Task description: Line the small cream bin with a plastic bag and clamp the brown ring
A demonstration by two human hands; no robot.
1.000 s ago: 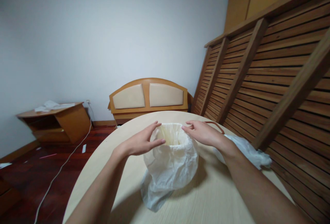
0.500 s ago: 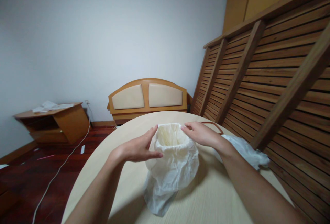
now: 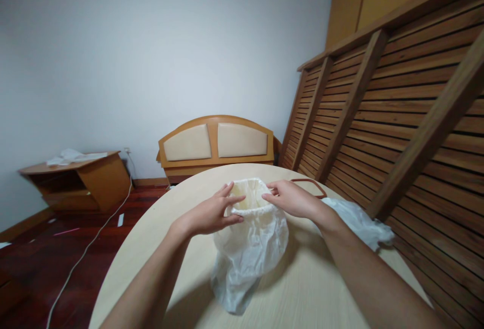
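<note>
A small bin lined with a white plastic bag point(image 3: 247, 240) stands on a round pale wooden table point(image 3: 302, 288). The bag is folded over the bin's rim and hangs loose down its outside. My left hand point(image 3: 209, 213) rests on the left side of the rim, fingers curled and pinching the bag's edge. My right hand point(image 3: 291, 199) holds the right side of the rim, fingertips pinching the plastic there. The bin itself is almost wholly hidden by the bag.
A second crumpled white bag point(image 3: 359, 220) lies on the table by my right forearm, with a brown loop point(image 3: 308, 183) behind my right hand. A slatted wooden frame point(image 3: 397, 107) leans at right. A headboard point(image 3: 217, 145), a low cabinet point(image 3: 77, 180) and a floor cable point(image 3: 91, 245) lie beyond.
Both hands have drawn inward on the rim, the left moving from open beside the bag to pinching its edge. The bag's mouth looks narrower and the view has shifted slightly.
</note>
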